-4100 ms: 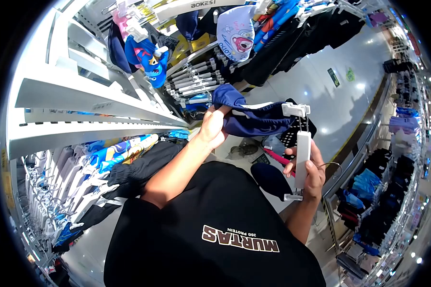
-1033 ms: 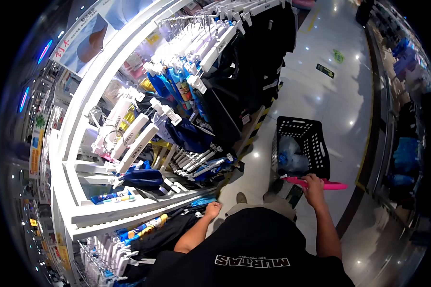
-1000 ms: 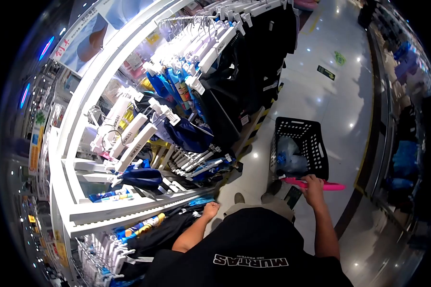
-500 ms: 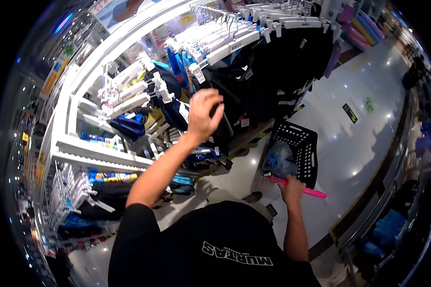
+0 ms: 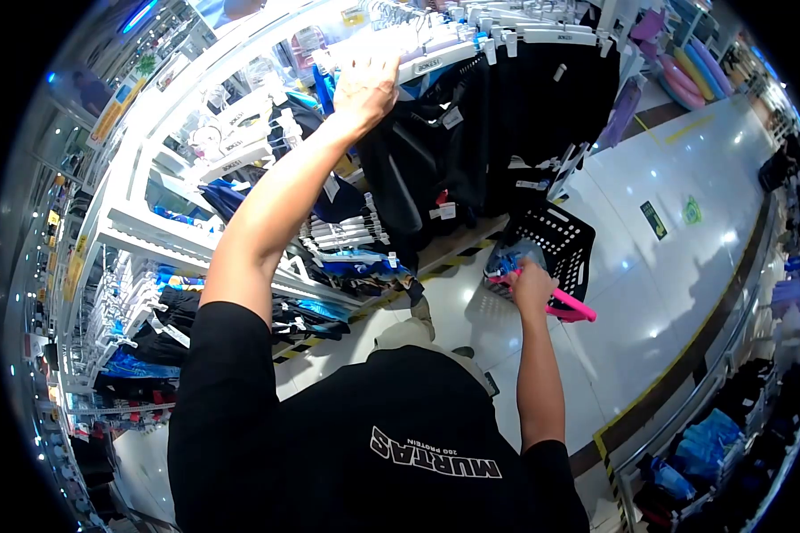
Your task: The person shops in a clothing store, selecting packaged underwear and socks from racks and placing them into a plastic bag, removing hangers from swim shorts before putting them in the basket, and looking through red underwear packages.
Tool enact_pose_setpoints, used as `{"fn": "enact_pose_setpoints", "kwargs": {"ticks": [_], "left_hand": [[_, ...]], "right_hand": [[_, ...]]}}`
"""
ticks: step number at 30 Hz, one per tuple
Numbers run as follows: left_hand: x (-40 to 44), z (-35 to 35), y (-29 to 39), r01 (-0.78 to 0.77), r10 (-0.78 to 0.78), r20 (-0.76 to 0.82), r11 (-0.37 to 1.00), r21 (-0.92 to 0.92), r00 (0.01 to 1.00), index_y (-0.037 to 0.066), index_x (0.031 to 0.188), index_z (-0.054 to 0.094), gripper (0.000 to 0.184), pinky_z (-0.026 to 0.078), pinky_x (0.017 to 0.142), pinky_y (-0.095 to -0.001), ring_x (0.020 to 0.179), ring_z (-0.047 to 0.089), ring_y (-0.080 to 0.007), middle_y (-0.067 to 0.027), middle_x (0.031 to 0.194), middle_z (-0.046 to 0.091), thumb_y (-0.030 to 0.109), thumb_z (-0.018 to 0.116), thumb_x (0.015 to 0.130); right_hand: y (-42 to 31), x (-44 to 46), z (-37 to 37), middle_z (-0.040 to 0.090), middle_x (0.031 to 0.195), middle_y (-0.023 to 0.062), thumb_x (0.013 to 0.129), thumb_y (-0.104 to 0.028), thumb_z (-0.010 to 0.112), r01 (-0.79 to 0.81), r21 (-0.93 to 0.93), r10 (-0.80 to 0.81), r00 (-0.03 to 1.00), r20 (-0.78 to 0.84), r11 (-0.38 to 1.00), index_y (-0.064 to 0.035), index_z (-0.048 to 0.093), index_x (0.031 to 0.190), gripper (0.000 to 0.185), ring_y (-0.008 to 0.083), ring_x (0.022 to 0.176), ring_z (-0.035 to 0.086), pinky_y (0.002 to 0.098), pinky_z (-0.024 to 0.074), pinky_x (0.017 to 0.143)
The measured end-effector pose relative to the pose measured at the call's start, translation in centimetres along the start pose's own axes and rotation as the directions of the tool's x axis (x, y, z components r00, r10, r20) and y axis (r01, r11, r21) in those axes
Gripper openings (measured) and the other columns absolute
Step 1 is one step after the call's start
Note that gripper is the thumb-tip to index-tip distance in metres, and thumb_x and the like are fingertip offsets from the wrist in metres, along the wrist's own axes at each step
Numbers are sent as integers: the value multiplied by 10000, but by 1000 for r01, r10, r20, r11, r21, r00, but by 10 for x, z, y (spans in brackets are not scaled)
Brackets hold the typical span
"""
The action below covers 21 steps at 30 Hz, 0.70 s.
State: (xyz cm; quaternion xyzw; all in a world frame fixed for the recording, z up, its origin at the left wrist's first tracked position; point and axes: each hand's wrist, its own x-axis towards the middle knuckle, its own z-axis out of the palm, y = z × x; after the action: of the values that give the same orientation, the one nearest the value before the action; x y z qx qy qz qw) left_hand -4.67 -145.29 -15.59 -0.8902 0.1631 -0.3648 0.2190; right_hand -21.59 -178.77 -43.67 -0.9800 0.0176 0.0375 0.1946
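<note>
My left hand (image 5: 366, 89) is raised to the rack, its fingers closed over the left end of a white clothes hanger (image 5: 440, 62); the fingertips are partly lost in glare. From this hanger hang dark bottoms (image 5: 427, 147) with a white tag. Lower on the right, my right hand (image 5: 533, 286) is wrapped round the pink handle (image 5: 573, 306) of a black perforated shopping basket (image 5: 571, 238). Inside the basket lies a clear bluish plastic bag (image 5: 526, 253), partly hidden by that hand.
More hangers with blue and black clothes (image 5: 147, 333) fill the white rack (image 5: 164, 235) at left. Colourful swim rings (image 5: 693, 71) stand at the far right. Another clothes rack (image 5: 711, 440) borders the tiled floor (image 5: 631, 275) at lower right. Striped tape (image 5: 458, 258) edges the near rack.
My left hand has moved up and slightly left to the hanger's end. My right hand and the basket handle have shifted up in view. The dark bottoms now hang more fully visible.
</note>
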Motion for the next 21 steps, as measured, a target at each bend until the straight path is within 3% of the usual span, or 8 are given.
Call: {"fn": "enact_pose_setpoints", "kwargs": {"ticks": [4,8,9,12,15,18,19,21], "left_hand": [[0,-1,-12,-17,25,90,996,-85,996,119,1138,581,423,426,918,-448,1035,582,-297,-101,1013,643,254,749,774],[-3,-17,-30,-110,113,16,985,-135,993,146,1169,583,429,411,949,-442,1071,573,-288,-124,1037,639,291,739,796],[-3,-19,-34,-112,113,14,989,-96,993,156,1214,572,452,460,928,-443,1077,596,-303,-150,1106,641,306,729,817],[0,-32,-46,-115,132,60,965,-234,989,162,1256,554,468,529,865,-441,1005,649,-339,-170,1119,659,318,712,844],[11,-50,-57,5,61,210,955,-298,976,134,1273,560,490,546,870,-417,1017,653,-355,-162,1148,658,364,691,860],[25,-61,-71,-8,68,208,961,-276,976,139,1306,564,503,558,851,-419,1002,672,-349,-178,1177,665,386,668,880],[25,-52,-79,-71,101,69,934,-351,993,171,1337,566,522,566,834,-410,979,682,-330,-177,1146,675,416,660,886],[31,-45,-95,11,79,173,885,-465,982,199,1365,556,551,567,832,-411,969,684,-318,-179,1133,678,447,660,884]], "right_hand": [[-1,9,3,714,991,80,795,-294,756,11,1,-11,1000,-15,1000,-167,688,1057,299,310,933,681,506,398,860],[-1,11,4,705,998,81,802,-296,749,31,-4,-32,999,-25,999,-165,689,1056,292,306,944,674,501,403,852],[-1,11,3,702,999,81,803,-296,747,38,-10,-39,999,-31,999,-165,689,1055,290,306,945,671,500,404,848],[-3,7,0,693,981,80,806,-298,743,73,-21,-74,995,-71,997,-156,686,1033,273,307,924,665,502,403,829],[2,6,7,680,949,72,807,-306,739,105,-36,-109,987,-115,994,-151,675,995,251,301,924,649,491,397,817],[3,8,10,675,948,64,808,-317,734,112,-49,-118,985,-128,992,-158,675,990,248,287,939,641,480,394,822],[3,8,10,675,947,63,808,-318,733,113,-53,-119,985,-126,992,-160,675,989,247,284,937,642,479,393,822],[3,6,9,680,953,63,802,-318,735,111,-62,-119,985,-125,992,-167,683,983,241,270,940,644,474,395,819]]}}
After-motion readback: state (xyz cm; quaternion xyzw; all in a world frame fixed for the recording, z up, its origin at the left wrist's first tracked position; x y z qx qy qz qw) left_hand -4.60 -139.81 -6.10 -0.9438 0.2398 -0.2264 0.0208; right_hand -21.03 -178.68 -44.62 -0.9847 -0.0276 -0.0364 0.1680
